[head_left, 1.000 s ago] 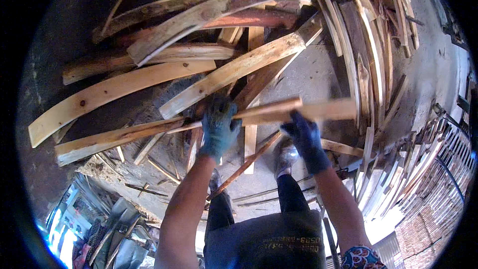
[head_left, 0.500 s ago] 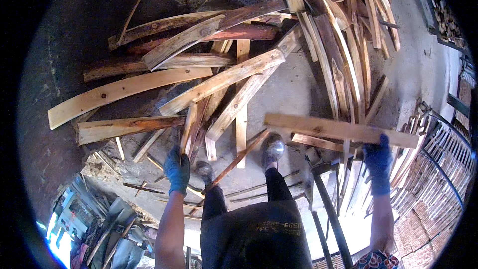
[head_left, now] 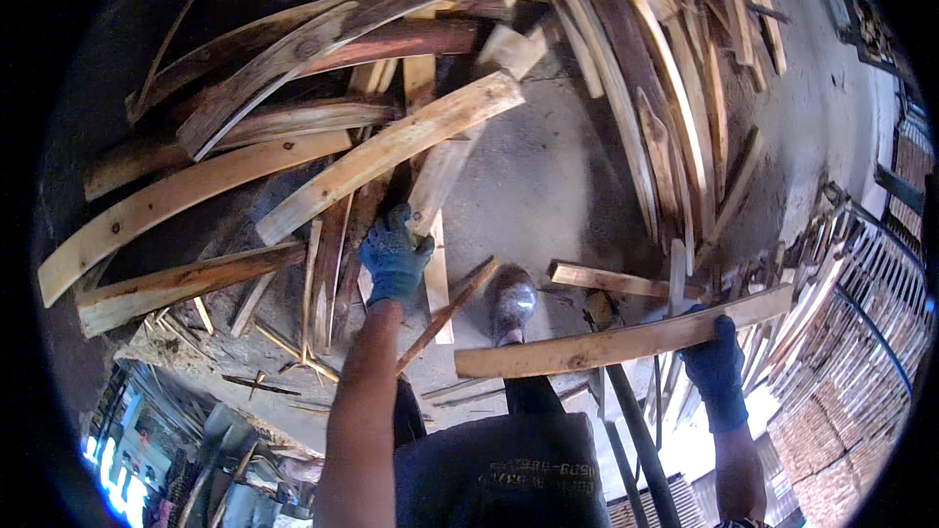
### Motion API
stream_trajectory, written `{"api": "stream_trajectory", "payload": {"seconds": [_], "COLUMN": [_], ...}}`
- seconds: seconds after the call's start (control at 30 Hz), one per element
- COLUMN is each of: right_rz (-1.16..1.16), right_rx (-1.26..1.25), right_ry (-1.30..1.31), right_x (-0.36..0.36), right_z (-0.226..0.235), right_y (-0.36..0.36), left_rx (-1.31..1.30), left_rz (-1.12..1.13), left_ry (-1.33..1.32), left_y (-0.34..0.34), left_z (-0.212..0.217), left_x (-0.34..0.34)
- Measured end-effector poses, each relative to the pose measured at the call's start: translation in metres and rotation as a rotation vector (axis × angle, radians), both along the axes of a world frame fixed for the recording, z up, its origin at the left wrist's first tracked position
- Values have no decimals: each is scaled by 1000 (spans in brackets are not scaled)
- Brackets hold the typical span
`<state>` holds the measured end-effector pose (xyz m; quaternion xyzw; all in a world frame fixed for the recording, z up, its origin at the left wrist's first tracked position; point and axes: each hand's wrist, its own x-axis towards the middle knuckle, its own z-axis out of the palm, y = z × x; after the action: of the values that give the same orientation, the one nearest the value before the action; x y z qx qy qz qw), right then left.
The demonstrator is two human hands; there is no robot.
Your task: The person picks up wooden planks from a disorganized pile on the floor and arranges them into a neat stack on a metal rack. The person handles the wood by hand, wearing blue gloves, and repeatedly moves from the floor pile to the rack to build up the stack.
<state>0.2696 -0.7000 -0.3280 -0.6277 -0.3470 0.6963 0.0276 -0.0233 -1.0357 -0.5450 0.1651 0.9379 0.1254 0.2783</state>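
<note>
My right hand (head_left: 719,372), in a blue work glove, is closed around a long pale plank (head_left: 587,347) near its right end. The plank is held off the floor, crossing in front of my legs. My left hand (head_left: 396,259), gloved in blue too, has its fingers bent at the near end of a weathered board (head_left: 440,179) in the pile. That board slants away to the upper right, beneath a lighter curved-looking plank (head_left: 396,154). Just left of my left hand, narrow strips (head_left: 333,259) lean among the other wood.
Several rough boards (head_left: 196,181) lie crosswise at the left. Another heap of long slabs (head_left: 636,88) spreads at the far right. By my shoe (head_left: 512,303) lies a thin stick (head_left: 450,313). Dark metal bars (head_left: 641,440) stand near my right forearm, beside stacked slats (head_left: 841,352).
My left hand has left a narrow upright piece and moved right and forward to the weathered board's end. The plank in my right hand has come closer to me and its right end tilts up.
</note>
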Motion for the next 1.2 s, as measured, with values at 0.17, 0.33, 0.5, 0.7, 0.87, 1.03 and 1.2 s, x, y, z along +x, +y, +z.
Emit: {"api": "stream_trajectory", "payload": {"seconds": [0.17, 0.33, 0.5, 0.7, 0.87, 1.03, 1.2], "right_rz": [-188, 156, 330, -45, 126, 466, 435], "right_rx": [-107, 59, 51, -144, -41, 254, 336], "right_ry": [91, -71, -199, -32, -74, -153, -157], "right_x": [0, -1, 14, 17, 11, 1, -13], "right_z": [0, 4, 19, 32, 37, 38, 38], "right_y": [-10, -41, -68, -73, -74, -77, -88], "left_rx": [438, 249, 298, 407, 672, 1157, 1194], "left_rz": [69, 257, 220, 58, 26, 313, -2], "left_ry": [-165, -222, -427, -491, -440, -531, -378], "left_y": [-7, 9, -5, 14, 128, 244, 243], "left_z": [41, 42, 67, 190, 224, 236, 183], "left_x": [15, 38, 66, 41, -38, -95, -169]}}
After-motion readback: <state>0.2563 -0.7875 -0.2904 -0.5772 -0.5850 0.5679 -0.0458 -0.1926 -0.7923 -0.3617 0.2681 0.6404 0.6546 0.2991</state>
